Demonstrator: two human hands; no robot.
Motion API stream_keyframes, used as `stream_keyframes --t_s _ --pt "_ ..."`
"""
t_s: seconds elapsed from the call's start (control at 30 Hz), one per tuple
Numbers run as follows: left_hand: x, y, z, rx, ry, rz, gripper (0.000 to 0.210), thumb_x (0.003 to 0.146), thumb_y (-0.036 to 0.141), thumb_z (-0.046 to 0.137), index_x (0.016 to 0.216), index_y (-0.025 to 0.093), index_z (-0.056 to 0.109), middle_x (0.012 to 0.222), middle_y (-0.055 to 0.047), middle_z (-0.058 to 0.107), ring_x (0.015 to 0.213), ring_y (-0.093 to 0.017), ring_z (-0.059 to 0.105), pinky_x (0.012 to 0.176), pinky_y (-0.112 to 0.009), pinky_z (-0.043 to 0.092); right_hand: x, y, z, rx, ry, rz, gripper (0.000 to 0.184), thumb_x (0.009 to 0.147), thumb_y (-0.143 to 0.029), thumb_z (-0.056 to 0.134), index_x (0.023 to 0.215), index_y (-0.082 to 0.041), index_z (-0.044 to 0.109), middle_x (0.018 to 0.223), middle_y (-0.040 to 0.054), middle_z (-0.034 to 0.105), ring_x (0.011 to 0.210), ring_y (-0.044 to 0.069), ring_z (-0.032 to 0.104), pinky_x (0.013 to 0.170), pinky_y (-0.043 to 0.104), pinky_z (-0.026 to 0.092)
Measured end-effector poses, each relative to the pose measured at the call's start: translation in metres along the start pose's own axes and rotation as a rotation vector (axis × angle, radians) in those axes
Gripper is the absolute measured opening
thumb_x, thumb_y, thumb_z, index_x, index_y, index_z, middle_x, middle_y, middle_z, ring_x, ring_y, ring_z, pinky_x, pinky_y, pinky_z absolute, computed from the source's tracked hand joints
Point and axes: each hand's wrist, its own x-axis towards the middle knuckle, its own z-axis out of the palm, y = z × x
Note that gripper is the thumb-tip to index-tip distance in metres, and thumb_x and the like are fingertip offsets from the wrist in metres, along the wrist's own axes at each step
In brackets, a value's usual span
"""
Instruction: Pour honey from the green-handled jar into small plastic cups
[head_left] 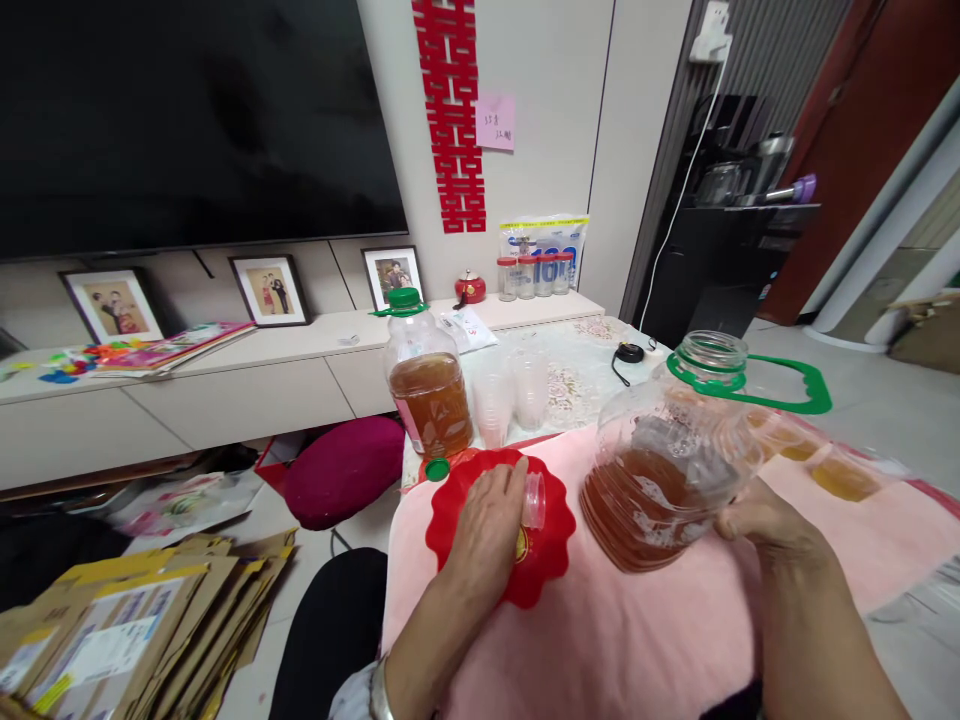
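Note:
My right hand (757, 522) grips a large clear plastic jug (660, 470) of amber liquid, tilted to the right, uncapped, with a green handle ring (780, 385). My left hand (487, 530) lies on a red scalloped plate (551, 560) and holds a small clear plastic cup (534, 500) on its side. A second jug (427, 385) with a green cap stands upright behind the plate. A loose green cap (437, 468) lies by the plate. Small filled cups (840, 475) sit to the right on the pink cloth (600, 640).
A stack of empty clear cups (510, 395) stands on the table behind. A low white cabinet (225, 385) holds photo frames, jars and a red teapot under a large TV. Flattened cartons (127, 620) and a magenta cushion (345, 470) lie on the floor.

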Motion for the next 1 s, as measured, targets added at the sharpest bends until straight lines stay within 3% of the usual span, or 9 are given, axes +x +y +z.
stream_keyframes --t_s 0.1,0.23,0.43,0.57,0.63,0.77,0.87,1.0 --pt "-0.003 -0.012 0.004 -0.180 0.149 -0.009 0.068 0.092 0.003 0.051 0.159 0.014 0.048 0.148 -0.016 0.056 0.138 -0.030 0.057 0.122 -0.048 0.049 0.000 -0.001 0.001 -0.005 0.011 0.011 0.114 0.059 -0.056 0.111 0.157 -0.026 0.061 0.137 0.0119 0.064 0.150 0.037 0.043 0.128 0.041 0.040" --pt "0.000 -0.030 0.013 -0.455 0.314 -0.077 0.055 0.084 0.007 0.065 0.138 0.016 0.057 0.139 -0.012 0.060 0.134 -0.025 0.059 0.121 -0.046 0.049 0.001 -0.006 0.005 -0.001 0.012 0.044 0.115 0.059 -0.055 0.109 0.158 -0.021 0.060 0.137 0.0162 0.064 0.148 0.039 0.046 0.127 0.043 0.041" --pt "0.005 -0.046 0.030 -0.697 0.321 -0.133 0.048 0.078 0.017 0.068 0.124 0.017 0.053 0.129 -0.012 0.070 0.118 -0.025 0.070 0.104 -0.044 0.060 0.000 -0.009 0.010 -0.015 0.062 0.069 0.117 0.052 -0.055 0.109 0.154 -0.023 0.063 0.132 0.0147 0.067 0.143 0.042 0.051 0.130 0.046 0.036" --pt "0.000 -0.042 0.027 -0.777 0.301 -0.134 0.048 0.078 0.019 0.066 0.124 0.016 0.051 0.127 -0.014 0.070 0.116 -0.026 0.072 0.104 -0.046 0.060 -0.003 -0.007 0.010 -0.015 0.096 0.069 0.115 0.053 -0.056 0.108 0.154 -0.023 0.063 0.134 0.0140 0.066 0.143 0.042 0.051 0.132 0.045 0.033" --pt "-0.002 -0.039 0.022 -0.783 0.296 -0.122 0.057 0.079 0.020 0.066 0.133 0.015 0.050 0.135 -0.015 0.067 0.122 -0.027 0.070 0.109 -0.048 0.058 -0.002 -0.006 0.010 -0.008 0.105 0.060 0.116 0.053 -0.057 0.108 0.154 -0.023 0.063 0.139 0.0140 0.063 0.145 0.041 0.048 0.132 0.044 0.033" --pt "-0.007 -0.038 0.017 -0.605 0.311 -0.128 0.088 0.083 0.019 0.067 0.163 0.017 0.030 0.159 -0.016 0.052 0.147 -0.030 0.055 0.127 -0.055 0.045 0.001 -0.007 0.011 0.000 0.098 0.046 0.120 0.049 -0.059 0.110 0.155 -0.024 0.063 0.142 0.0145 0.061 0.144 0.042 0.049 0.130 0.045 0.037" --pt "-0.011 -0.040 0.017 -0.448 0.287 -0.105 0.080 0.088 0.018 0.063 0.164 0.016 0.036 0.164 -0.016 0.045 0.157 -0.030 0.045 0.133 -0.055 0.039 0.002 -0.008 0.011 -0.005 0.090 0.048 0.119 0.051 -0.058 0.110 0.154 -0.024 0.063 0.139 0.0149 0.063 0.142 0.042 0.052 0.130 0.045 0.037" --pt "-0.021 -0.040 0.012 -0.330 0.274 -0.071 0.073 0.091 0.026 0.060 0.161 0.016 0.042 0.166 -0.016 0.039 0.157 -0.029 0.044 0.133 -0.054 0.043 0.001 -0.006 0.008 -0.015 0.049 0.049 0.114 0.055 -0.057 0.108 0.154 -0.023 0.064 0.132 0.0147 0.067 0.144 0.041 0.050 0.131 0.046 0.034"
